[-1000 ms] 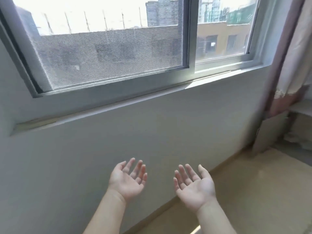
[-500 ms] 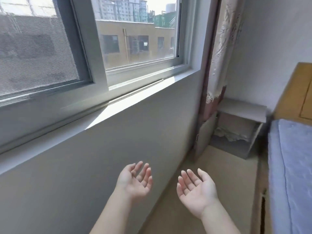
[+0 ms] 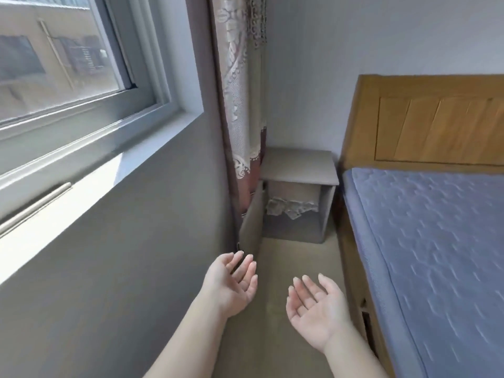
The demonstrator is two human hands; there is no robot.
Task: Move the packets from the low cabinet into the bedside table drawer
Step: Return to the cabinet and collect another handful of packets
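Note:
A grey low cabinet [image 3: 298,166] stands in the far corner between the curtain and the bed, its door [image 3: 252,225] swung open to the left. Inside it lie several crinkled silvery packets [image 3: 290,208] on a shelf. My left hand [image 3: 231,285] and my right hand [image 3: 316,304] are held palm up in front of me, fingers relaxed and holding nothing, well short of the cabinet. No bedside table drawer can be made out in this view.
A wall with a window [image 3: 68,66] and sill runs along the left. A patterned curtain [image 3: 240,85] hangs beside the cabinet. A bed with a blue mattress [image 3: 436,255] and wooden headboard [image 3: 436,124] fills the right. Beige floor [image 3: 289,263] leads to the cabinet.
The view has swung right from the window to the room's corner, bringing the cabinet and bed into sight. Both hands stay palm up and hold nothing.

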